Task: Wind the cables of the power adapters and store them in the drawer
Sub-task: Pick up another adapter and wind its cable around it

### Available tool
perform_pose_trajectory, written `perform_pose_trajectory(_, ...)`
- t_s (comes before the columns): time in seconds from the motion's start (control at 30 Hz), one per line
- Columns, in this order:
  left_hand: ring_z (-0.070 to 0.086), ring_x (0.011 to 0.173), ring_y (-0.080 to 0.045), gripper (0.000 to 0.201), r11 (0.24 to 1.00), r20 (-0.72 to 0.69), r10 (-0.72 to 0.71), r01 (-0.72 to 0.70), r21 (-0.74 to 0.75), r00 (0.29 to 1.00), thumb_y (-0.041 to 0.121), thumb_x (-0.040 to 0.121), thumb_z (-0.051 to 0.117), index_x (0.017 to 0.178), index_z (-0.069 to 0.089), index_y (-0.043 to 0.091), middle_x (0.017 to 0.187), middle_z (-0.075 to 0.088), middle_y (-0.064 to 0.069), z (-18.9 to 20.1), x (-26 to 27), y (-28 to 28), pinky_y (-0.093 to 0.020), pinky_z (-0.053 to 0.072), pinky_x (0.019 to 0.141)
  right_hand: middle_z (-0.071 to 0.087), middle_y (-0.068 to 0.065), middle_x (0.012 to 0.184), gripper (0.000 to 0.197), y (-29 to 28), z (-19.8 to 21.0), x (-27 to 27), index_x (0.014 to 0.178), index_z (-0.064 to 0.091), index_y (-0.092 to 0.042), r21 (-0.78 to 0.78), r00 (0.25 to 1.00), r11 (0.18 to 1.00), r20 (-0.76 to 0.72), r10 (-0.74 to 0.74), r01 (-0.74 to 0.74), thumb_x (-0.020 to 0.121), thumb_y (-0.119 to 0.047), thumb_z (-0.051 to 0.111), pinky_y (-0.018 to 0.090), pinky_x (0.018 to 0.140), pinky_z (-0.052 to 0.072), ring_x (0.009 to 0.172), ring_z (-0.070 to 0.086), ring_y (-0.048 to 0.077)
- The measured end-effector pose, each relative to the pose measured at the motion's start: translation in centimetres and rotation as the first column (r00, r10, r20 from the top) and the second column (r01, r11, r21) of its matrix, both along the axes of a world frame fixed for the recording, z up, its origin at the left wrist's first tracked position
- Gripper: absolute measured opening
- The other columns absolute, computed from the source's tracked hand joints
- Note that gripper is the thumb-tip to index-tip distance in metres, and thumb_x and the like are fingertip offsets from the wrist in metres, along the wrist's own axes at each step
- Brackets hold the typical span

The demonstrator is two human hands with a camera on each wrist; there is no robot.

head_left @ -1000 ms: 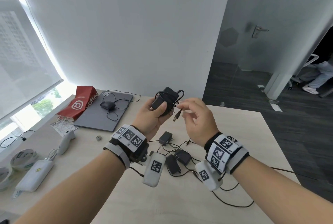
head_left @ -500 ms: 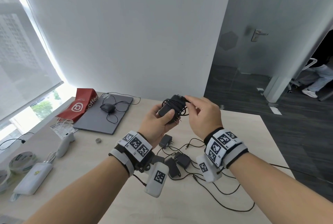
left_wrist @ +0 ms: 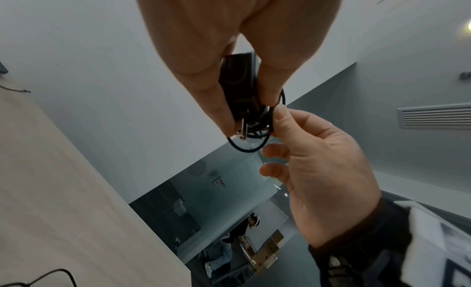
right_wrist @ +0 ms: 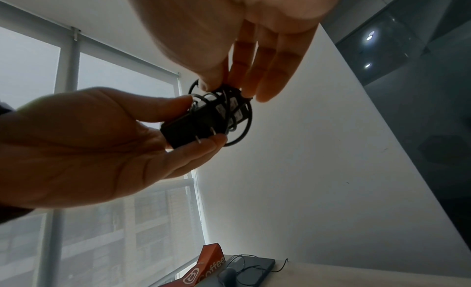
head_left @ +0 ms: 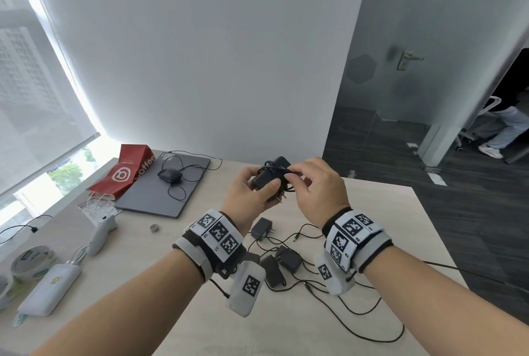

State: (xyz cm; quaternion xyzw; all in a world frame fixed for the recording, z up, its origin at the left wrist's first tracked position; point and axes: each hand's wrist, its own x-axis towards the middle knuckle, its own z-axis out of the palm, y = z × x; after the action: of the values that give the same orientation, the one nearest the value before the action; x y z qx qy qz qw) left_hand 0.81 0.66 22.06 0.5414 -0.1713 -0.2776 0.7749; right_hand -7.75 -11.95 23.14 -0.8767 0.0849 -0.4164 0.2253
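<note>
Above the counter (head_left: 386,212), the left hand (head_left: 249,192) grips a black power adapter (head_left: 264,178), thumb on one face and fingers curled round the other, so that its two metal prongs (right_wrist: 206,137) point out from between the fingertips. The adapter's thin black cable (right_wrist: 246,118) is looped several times round the body of the adapter, with a few loops standing loose beyond the prongs. The right hand (head_left: 320,186) is just beside the adapter, its thumb and forefinger pinching the cable against the top of the coil while the other fingers stay loosely spread. Taking the held adapter as the landmark, three more black adapters (head_left: 282,261) lie below it on the counter, between the two wrists, their unwound cables (head_left: 357,310) tangled and trailing towards the near edge. To the left of the held adapter a closed grey laptop (head_left: 160,192) lies flat, with a black mouse (head_left: 169,176) and its cord on the lid. Further left a red paper bag (head_left: 126,172) lies on its side. Down and to the left of the adapter are a small metal ring (head_left: 154,228), a white controller (head_left: 101,234), a white power bank (head_left: 48,289) and a roll of tape (head_left: 30,261). No drawer appears in any view.
</note>
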Motion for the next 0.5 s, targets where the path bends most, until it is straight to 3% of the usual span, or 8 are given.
perform_pose_trajectory(0.2,0.065,0.087,-0.028,0.027,1.000,0.020,-0.004,0.004,0.011,1.000,0.001,0.089,0.061,0.114,0.051,0.002,0.111,0.060,-0.020,0.05,-0.13,0.08,-0.042,0.057,0.084,0.052,-0.006,0.087,0.014,0.06,-0.04,0.07,0.090,0.067,-0.013,0.140,0.990,0.980,-0.001,0.144,-0.142,0.088,-0.019,0.055,0.020,0.066,0.044,0.074,0.052,0.006)
perform_pose_trajectory(0.27,0.066,0.090,-0.029,0.026,1.000,0.009,0.007,-0.007,0.010,1.000,0.002,0.088,0.063,0.112,0.052,0.002,0.113,0.060,-0.023,0.06,-0.06,0.07,-0.042,0.057,0.084,0.050,-0.013,0.091,0.018,0.44,0.05,-0.18,0.102,0.064,-0.017,0.159,0.982,0.971,-0.033,0.186,-0.179,0.086,-0.022,0.061,0.017,0.069,0.043,0.078,0.050,-0.001)
perform_pose_trajectory(0.33,0.067,0.094,-0.029,0.027,1.000,-0.009,0.011,-0.011,0.007,1.000,0.002,0.088,0.063,0.113,0.052,0.002,0.116,0.059,-0.025,-0.02,0.10,0.10,-0.042,0.057,0.084,0.050,-0.014,0.096,0.031,0.70,-0.06,-0.35,0.112,0.061,-0.022,0.105,0.970,0.970,-0.087,0.228,-0.218,0.082,-0.021,0.068,0.020,0.076,0.046,0.085,0.050,-0.002)
perform_pose_trajectory(0.43,0.068,0.087,-0.027,0.028,1.000,-0.019,0.007,-0.006,0.015,1.000,0.000,0.089,0.061,0.115,0.051,0.000,0.112,0.059,-0.024,-0.21,0.23,0.30,-0.042,0.057,0.083,0.056,-0.003,0.096,0.024,0.60,-0.08,-0.20,0.104,0.067,-0.019,0.051,0.972,0.973,-0.047,0.228,-0.226,0.083,-0.008,0.065,0.033,0.077,0.053,0.085,0.056,0.011)
perform_pose_trajectory(0.5,0.068,0.085,-0.028,0.027,1.000,-0.023,0.001,0.000,0.016,1.000,0.000,0.089,0.060,0.114,0.051,0.000,0.107,0.060,-0.021,-0.39,0.19,0.38,-0.042,0.057,0.083,0.058,0.000,0.093,0.022,0.44,-0.12,-0.06,0.101,0.070,-0.017,0.025,0.976,0.976,-0.023,0.216,-0.215,0.084,-0.005,0.063,0.035,0.073,0.053,0.082,0.058,0.015)
